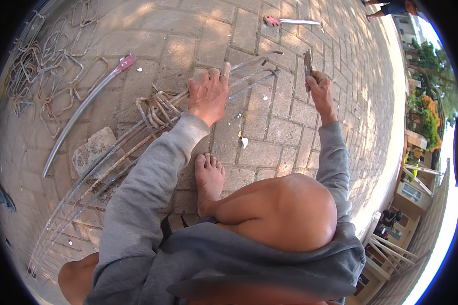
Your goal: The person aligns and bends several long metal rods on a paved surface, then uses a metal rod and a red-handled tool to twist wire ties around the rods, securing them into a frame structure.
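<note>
Several long steel rods (101, 155) run from the lower left toward the upper middle, their far ends bent into hooks. A bunch of rusty rectangular stirrups (158, 109) sits around the rods, just left of my left hand (208, 96). That hand is open, lying over the rods with its fingers stretched forward. Off to the right, my right hand (320, 91) is closed on a narrow dark metal piece (308, 65) pointing away from me. Its lower part is hidden in my fingers, and I cannot make out its exact kind.
A heap of loose stirrups (28, 71) lies at the far left. Near it rests a curved grey bar with a pinkish-red end (89, 114); a similar bar (295, 22) lies farther off. A rough stone block (92, 151) is beside the rods. My bare foot (209, 180) stands on the paving.
</note>
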Tool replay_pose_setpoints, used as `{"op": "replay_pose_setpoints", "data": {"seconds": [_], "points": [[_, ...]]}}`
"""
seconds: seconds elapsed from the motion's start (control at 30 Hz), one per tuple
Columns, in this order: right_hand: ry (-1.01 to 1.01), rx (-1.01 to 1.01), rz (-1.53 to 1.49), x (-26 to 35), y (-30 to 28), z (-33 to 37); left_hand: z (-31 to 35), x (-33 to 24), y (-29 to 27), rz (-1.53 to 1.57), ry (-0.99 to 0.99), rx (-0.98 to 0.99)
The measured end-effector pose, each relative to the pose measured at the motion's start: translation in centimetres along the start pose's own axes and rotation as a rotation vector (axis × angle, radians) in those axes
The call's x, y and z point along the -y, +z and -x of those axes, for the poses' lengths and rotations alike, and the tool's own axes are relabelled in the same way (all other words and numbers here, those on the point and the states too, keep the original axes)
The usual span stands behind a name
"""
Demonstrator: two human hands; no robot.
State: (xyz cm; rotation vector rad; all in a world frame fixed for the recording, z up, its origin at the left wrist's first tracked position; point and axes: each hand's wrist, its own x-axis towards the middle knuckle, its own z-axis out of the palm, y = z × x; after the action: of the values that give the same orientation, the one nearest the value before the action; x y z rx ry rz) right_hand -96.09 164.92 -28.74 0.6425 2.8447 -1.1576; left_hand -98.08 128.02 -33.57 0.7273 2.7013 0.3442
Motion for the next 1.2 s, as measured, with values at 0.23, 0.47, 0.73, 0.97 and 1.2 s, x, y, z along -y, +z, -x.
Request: {"op": "replay_pose_setpoints", "data": {"seconds": [0.23,0.47,0.73,0.97,1.2], "points": [[-0.167,0.026,0.070,0.2,4.8,-5.1,-0.2,0.1,0.1,-0.061,0.006,0.033],[-0.373,0.184,0.145,-0.1,4.6,-4.5,-0.3,0.2,-0.5,0.060,-0.008,0.076],[-0.117,0.316,-0.015,-0.5,5.0,-1.7,-0.8,1.1,-0.5,0.192,-0.029,0.053],[-0.149,0.312,-0.027,1.1,5.7,-0.3,-1.9,1.9,-1.0,0.242,-0.029,0.095],[-0.093,0.251,-0.426,0.5,6.4,-1.3,0.2,0.2,-0.3,0.064,-0.005,-0.085]]}}
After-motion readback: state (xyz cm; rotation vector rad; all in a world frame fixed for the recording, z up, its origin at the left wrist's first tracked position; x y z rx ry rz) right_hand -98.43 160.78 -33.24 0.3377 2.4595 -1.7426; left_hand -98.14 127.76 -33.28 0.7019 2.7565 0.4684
